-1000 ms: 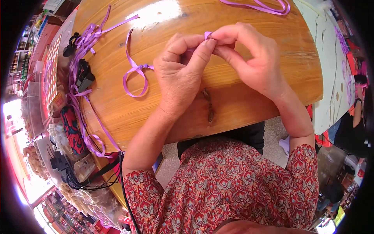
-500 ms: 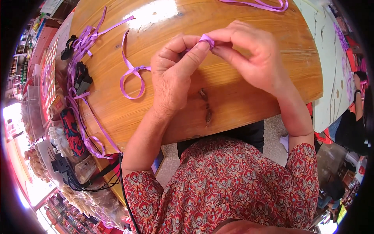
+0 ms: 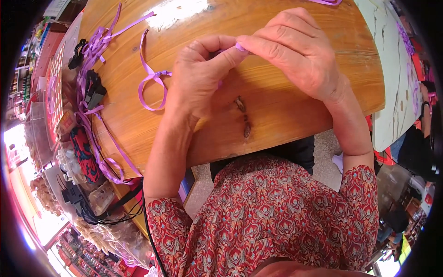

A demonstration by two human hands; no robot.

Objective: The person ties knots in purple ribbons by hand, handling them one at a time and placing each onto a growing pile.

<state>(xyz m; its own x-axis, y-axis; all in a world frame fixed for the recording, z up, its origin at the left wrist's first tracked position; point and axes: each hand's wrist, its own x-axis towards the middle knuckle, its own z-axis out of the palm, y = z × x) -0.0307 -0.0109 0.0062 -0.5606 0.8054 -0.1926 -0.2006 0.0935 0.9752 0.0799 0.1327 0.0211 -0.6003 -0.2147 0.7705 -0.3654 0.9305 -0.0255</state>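
Above the wooden table, my left hand pinches a purple ribbon between thumb and forefinger. My right hand meets it there, its forefinger and thumb pressed at the same bit of ribbon. Most of that ribbon is hidden by the fingers; a sliver shows below my left palm. Just left of my left hand, a tied ribbon loop with a knot and a long tail lies flat on the wood. Farther left is a tangled bunch of purple ribbons.
Black clips or connectors lie among the ribbons at the table's left edge. Black cables and plastic bags sit below them. More ribbon shows at the far edge. A white marbled table stands to the right, with a person beyond.
My right hand has turned and risen, its fingers coming closer together over the ribbon. Less ribbon shows between my hands. The view has shifted slightly, so the far ribbon sits higher.
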